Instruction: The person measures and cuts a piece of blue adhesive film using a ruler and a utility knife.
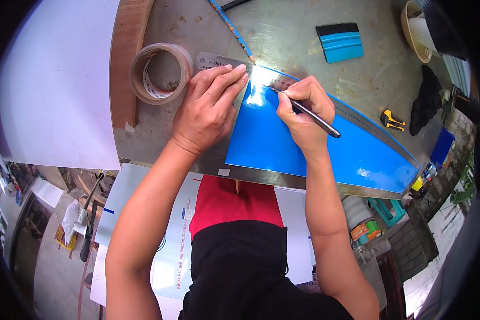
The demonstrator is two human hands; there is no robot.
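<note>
A glossy blue sheet lies on the metal table, with a long steel ruler along its far edge. My left hand rests near the ruler's left end, fingers stretched out and pressing down beside the sheet's left edge. My right hand is closed around a slim black pen. The pen slants, its tip on the blue sheet close to the ruler's near edge. A patterned blue pencil lies beyond the ruler, its point near the sheet's upper left corner.
A roll of tape stands left of my left hand, beside a wooden strip and a large white sheet. Farther right lie a blue squeegee, a yellow-black utility knife and a black cloth. The table's front edge runs before me.
</note>
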